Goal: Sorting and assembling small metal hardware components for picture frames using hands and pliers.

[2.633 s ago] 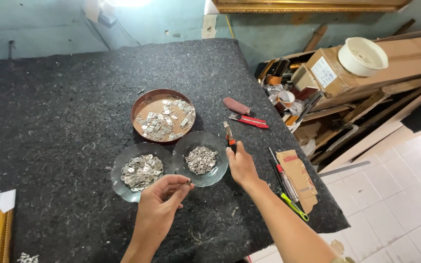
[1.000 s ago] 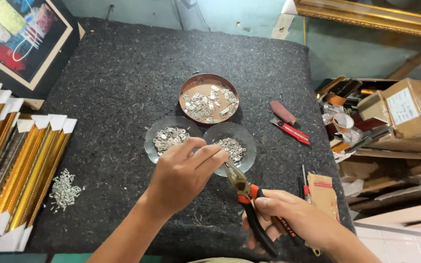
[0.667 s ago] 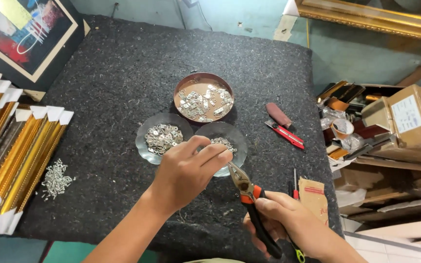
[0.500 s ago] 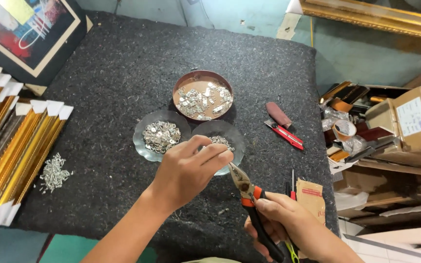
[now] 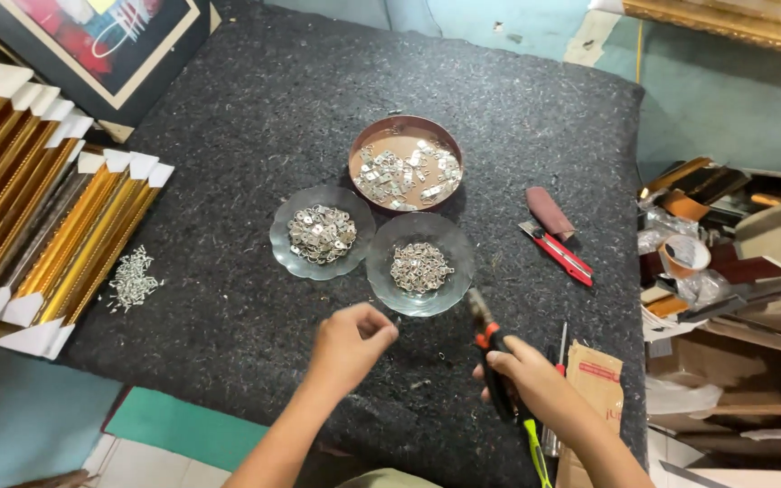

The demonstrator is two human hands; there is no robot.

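Here my left hand hovers just in front of the nearer glass dish, its fingertips pinched close together as if on one small metal clip, though I cannot make out whether anything sits between them. My right hand is closed around the red and black handles of the pliers, whose nose points up toward that same dish and stops just short of its rim.

The likeliest slip, I think, is losing a clip: it is tiny and grey, and the felt-covered counter is dark and flecked, so a dropped piece would be hard to find again. The plier nose so near the dish is another worry; a nudge could tip it and scatter its clips. Left of that dish a second glass dish holds more clips, and beyond it a brown round tin holds larger plates. Mixing pieces between them would be easy. To the right of the dish lies a red utility knife, near enough that a careless right forearm could catch it.
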